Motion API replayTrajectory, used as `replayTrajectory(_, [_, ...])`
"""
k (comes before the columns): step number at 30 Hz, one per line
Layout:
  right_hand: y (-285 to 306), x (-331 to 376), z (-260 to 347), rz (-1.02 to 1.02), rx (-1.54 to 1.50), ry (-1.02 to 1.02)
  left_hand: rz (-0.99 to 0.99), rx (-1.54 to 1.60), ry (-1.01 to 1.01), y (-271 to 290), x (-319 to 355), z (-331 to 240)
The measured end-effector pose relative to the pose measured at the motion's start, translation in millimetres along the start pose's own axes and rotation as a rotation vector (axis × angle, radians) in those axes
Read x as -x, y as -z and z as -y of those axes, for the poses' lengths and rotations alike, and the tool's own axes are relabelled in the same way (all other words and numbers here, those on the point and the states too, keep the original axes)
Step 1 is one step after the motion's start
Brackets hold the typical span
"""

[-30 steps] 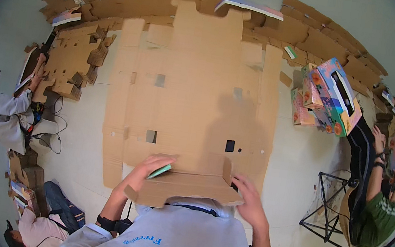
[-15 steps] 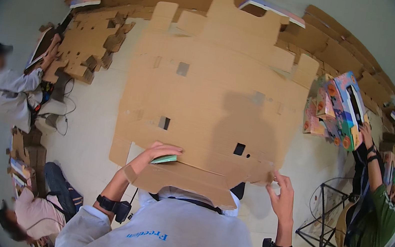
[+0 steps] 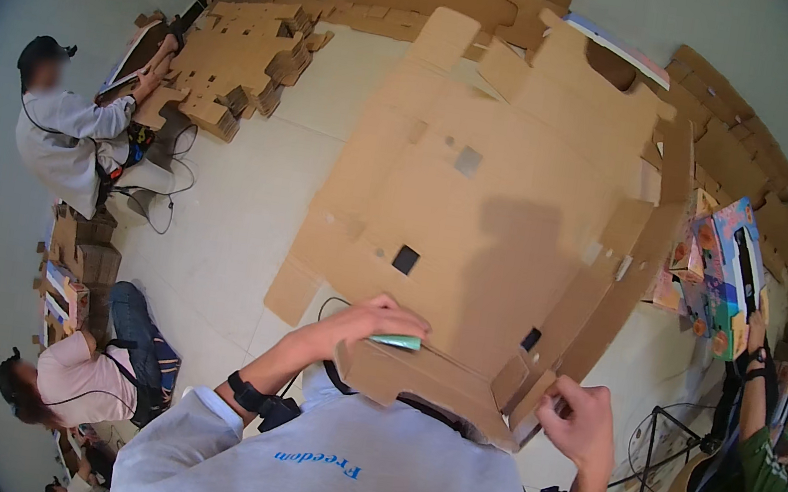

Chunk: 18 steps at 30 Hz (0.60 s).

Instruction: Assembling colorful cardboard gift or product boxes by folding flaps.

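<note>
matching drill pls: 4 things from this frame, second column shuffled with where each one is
Things:
1. large flat cardboard sheet
2. green tool
3. right hand
4. colourful printed boxes

Places:
A. under the left hand
B. at the sheet's near right corner flap
C. spread across the floor in front of the person
D. stacked at the right, beside a seated person

Pairs: 1-C, 2-A, 3-B, 4-D

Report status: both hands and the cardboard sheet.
Left hand on near flap, pinning a green tool. Right hand grips the flap's right corner. Cardboard sheet spread flat ahead. Nothing in the way.
</note>
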State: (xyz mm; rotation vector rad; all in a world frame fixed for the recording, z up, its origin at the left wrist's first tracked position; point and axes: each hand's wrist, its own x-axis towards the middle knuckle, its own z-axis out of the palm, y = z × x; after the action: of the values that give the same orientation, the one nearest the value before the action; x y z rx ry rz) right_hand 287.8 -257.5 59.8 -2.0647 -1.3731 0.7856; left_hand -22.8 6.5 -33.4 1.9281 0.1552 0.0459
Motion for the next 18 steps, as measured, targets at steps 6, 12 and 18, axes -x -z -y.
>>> replayTrajectory(6, [1, -6, 2, -0.026, 0.086, -0.172, 0.073, -0.036, 0.103, -8, -8, 1])
replayTrajectory(12, [4, -12, 11, -0.009, 0.052, -0.109, 0.031, -0.426, 0.067, -25, -9, -11])
replayTrajectory(18, [-54, -67, 3, 0.077, 0.046, 0.08, -0.014, -0.338, 0.065, -24, -19, -18])
